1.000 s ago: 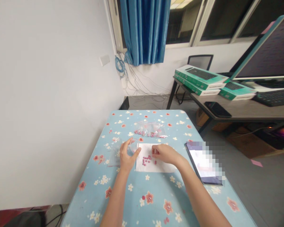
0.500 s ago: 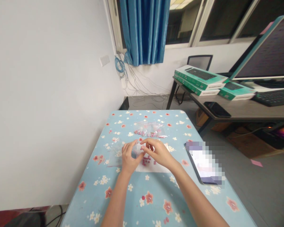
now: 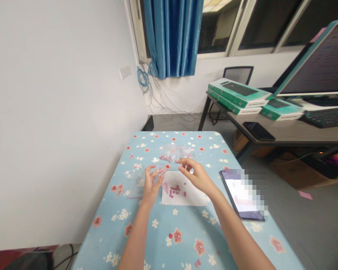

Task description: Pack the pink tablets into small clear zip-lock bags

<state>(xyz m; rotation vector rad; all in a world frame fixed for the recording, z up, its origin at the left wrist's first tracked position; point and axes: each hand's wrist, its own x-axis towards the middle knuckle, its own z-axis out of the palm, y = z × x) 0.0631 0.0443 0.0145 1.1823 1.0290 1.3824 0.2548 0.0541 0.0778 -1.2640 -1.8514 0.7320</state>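
holding a small clear plastic bag [image 3: 159, 172] pinched in the left hand [image 3: 151, 188], right hand [image 3: 196, 177] open and apart from it over the white paper sheet [image 3: 192, 198], with pink tablets [image 3: 174, 191] lying loose on the sheet and more in a clear zip bag [image 3: 177, 153] toward the table's far edge.

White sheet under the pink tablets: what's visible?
The white paper sheet is a plain, thin-looking rectangle lying flat on the floral blue tablecloth, bare except for small pink tablets clustered near its middle. The left hand and right hand are raised beside it, apparently not touching.
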